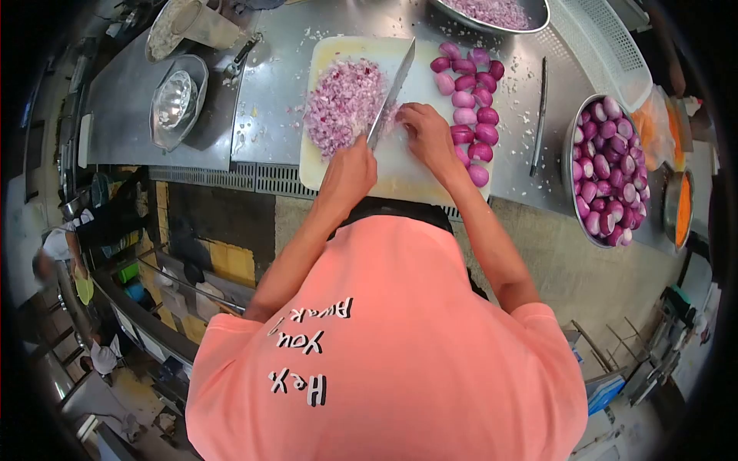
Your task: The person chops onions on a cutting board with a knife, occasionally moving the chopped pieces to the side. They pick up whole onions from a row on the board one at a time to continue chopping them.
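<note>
Nearest, a coral shirt (384,330) with dark-edged white lettering filled the lower part of the view, and both forearms reached forward from its sleeves; the left hand (351,175) was closed around the handle of a knife (396,88), whose blade slanted away over a white cutting board (415,165); the right hand (429,138) had its fingers bent and bunched beside the blade, touching a few cut onion pieces (390,121), though whether the fingertips pinched any could not be told; the onion lay on the board in two lots, a loose heap of finely chopped onion (342,104) left of the blade, and purple onion halves (482,132) in two uneven lines along the right side; the board rested on a metal counter (269,115) dotted with scraps; right of the board lay a thin dark rod (540,123), and beyond that stood a large metal bowl (571,165) heaped with peeled purple onions (611,169); a smaller bowl of orange food (683,209) stood to its right; on the left side of the counter, a shiny metal bowl (175,100) sat within a clear container (161,137); farther forward were a bowl of chopped onion (492,9) and a white perforated basket (600,46); away to the left, across the floor, was another person (58,244).
</note>
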Demonstrator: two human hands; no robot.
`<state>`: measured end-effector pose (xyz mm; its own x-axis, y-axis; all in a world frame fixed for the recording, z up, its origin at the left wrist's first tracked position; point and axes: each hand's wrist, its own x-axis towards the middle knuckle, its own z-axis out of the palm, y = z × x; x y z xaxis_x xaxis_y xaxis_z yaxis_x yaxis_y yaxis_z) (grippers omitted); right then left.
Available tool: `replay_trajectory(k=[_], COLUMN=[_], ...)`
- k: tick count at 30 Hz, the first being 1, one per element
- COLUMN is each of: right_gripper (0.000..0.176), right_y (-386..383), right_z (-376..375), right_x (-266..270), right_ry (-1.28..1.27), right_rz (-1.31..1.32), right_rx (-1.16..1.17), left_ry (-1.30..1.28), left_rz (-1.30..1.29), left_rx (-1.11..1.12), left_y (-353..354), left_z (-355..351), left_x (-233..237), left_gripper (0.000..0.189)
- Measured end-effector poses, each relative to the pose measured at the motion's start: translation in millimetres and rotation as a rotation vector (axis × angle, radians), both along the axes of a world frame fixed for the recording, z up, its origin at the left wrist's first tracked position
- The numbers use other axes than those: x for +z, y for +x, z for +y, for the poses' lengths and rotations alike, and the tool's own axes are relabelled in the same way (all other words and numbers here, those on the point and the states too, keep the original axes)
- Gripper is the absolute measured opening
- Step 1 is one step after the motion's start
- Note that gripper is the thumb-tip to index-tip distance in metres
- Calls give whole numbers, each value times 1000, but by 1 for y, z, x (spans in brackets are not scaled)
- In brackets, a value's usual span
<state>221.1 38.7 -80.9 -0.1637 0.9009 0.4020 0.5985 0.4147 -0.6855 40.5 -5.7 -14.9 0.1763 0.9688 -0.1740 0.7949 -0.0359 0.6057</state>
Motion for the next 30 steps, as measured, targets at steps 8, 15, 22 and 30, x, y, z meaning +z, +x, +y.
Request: replay_trajectory(k=[8, 15, 22, 30], right_gripper=[8, 9, 10, 10], right_y=[-9, -10, -8, -4], right_z=[-8, -4, -9, -12], right_x=[0, -1, -4, -4], right_ry=[-134, -124, -135, -140], right_rz=[-30, 38, 28, 51], right_rx=[-44, -33, -37, -59], left_ry=[-12, 36, 21, -61], left_rz=[-34, -41, -65, -40], left_rx=[1, -20, -20, -59], left_y=[3, 5, 10, 17], left_z=[-1, 0, 3, 12], left_x=[5, 0, 8, 4], left_gripper=[20, 18, 19, 20])
